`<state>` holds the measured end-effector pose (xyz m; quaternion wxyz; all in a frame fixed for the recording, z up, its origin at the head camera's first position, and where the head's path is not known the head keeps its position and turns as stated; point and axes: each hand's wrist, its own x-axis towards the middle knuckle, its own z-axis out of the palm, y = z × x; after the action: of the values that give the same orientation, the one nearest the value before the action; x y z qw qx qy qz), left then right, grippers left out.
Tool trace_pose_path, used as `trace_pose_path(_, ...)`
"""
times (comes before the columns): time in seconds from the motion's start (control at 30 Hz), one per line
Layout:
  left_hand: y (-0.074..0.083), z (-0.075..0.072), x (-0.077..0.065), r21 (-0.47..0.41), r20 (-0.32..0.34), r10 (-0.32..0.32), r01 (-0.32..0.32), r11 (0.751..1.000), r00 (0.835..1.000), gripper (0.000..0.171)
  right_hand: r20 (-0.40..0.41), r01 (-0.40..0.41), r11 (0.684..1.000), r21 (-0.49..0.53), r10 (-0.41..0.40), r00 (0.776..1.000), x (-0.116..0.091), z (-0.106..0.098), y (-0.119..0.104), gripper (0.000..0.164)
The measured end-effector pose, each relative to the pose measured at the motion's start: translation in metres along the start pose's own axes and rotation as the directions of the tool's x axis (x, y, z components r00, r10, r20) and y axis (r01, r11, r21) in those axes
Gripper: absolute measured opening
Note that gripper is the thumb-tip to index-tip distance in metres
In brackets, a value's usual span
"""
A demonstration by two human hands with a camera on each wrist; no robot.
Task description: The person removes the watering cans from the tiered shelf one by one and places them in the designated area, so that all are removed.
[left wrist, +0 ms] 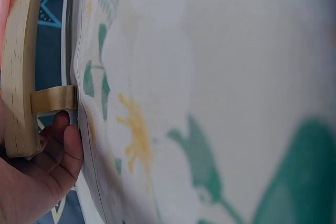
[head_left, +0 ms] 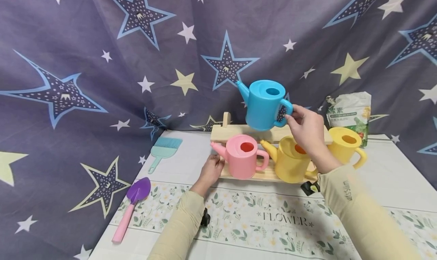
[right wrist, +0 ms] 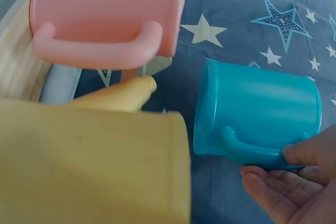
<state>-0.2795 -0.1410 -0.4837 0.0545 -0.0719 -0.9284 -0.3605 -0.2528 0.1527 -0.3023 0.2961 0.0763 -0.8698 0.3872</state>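
Note:
My right hand (head_left: 305, 128) pinches the handle of a blue watering can (head_left: 262, 110), which hangs upright above the upper board of a wooden two-tier stand (head_left: 235, 130), spout to the left. In the right wrist view, thumb and fingers close on that handle (right wrist: 257, 156). On the lower board stand a pink watering can (head_left: 241, 162) and, to its right, a yellow watering can (head_left: 288, 164). My left hand (head_left: 211, 172) holds the left end of the lower board; the left wrist view shows its fingers (left wrist: 73, 142) curled beneath, beside the foot (left wrist: 52, 99).
Another yellow watering can (head_left: 336, 144) stands right of the stand, partly behind my right forearm. Behind it is a white printed bag (head_left: 351, 108). On the table's left lie a teal toy rake (head_left: 164, 148) and a purple shovel with pink handle (head_left: 131, 205). A star-patterned curtain (head_left: 191, 13) hangs behind.

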Motion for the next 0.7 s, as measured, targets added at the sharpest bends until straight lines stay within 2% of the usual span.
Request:
trace_pose_path(0.3, 0.001, 0.000, 0.001, 0.014, -0.018, 0.024, -0.023, 1.000, 1.000, 0.041, -0.010, -0.019, 1.000, -0.011, 0.019, 1.000, -0.006, -0.026, 0.009, 0.028)
trace_pose_path(0.53, 0.001, 0.000, 0.001, 0.005, -0.015, 0.016, -0.016, 1.000, 1.000, 0.042, -0.029, -0.015, 0.999, -0.052, 0.014, 0.999, -0.010, -0.047, 0.017, 0.029)
trace_pose_path(0.7, 0.002, -0.001, 0.001, 0.003, -0.012, 0.017, -0.017, 1.000, 1.000, 0.043, -0.039, -0.053, 0.996, -0.077, 0.050, 0.998, -0.014, -0.064, 0.019, 0.032)
